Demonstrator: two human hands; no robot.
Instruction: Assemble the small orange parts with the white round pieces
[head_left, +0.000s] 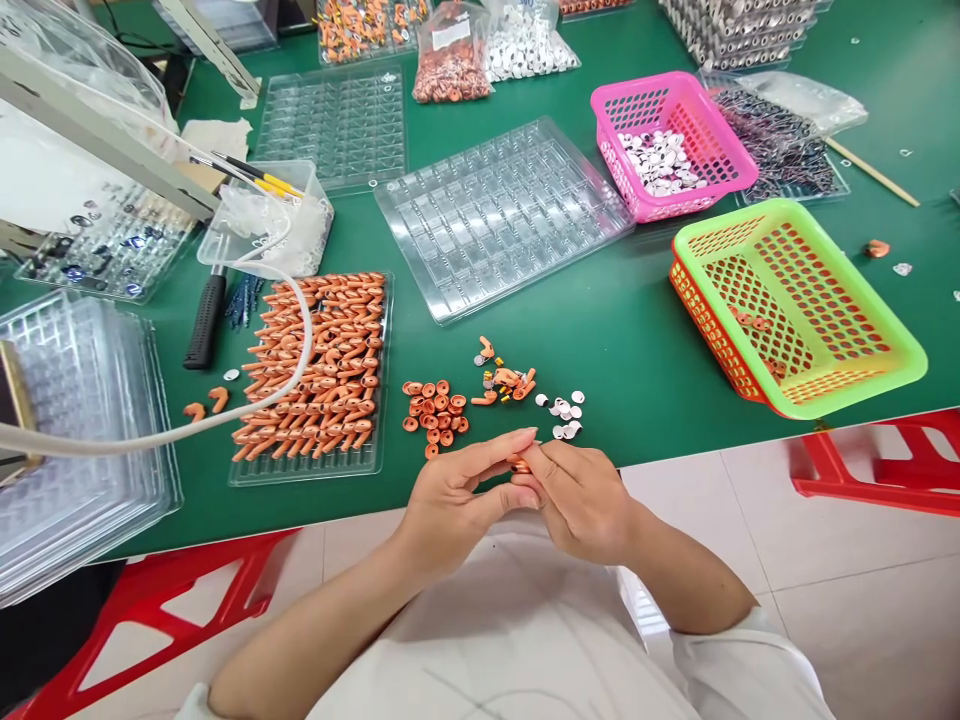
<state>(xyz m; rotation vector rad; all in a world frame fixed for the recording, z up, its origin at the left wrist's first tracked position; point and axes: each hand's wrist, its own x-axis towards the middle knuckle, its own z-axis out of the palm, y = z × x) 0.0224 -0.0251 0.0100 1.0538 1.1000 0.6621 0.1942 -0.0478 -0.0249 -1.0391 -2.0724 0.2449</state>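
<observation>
holding: one small orange part (519,466), both hands.
my left hand (589,500) and right hand (456,500) are pinching it narrowly between fingertips.

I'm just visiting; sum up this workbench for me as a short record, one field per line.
Left hand: fingertips on a small orange part
Right hand: fingertips on the same part
Just beyond hands: loose orange cups, white discs
Left of hands: transparent tray bearing rows of orange stemmed pieces
Right of hands: pink basket of small white pieces; green basket
Unclear: held part's full shape
</observation>
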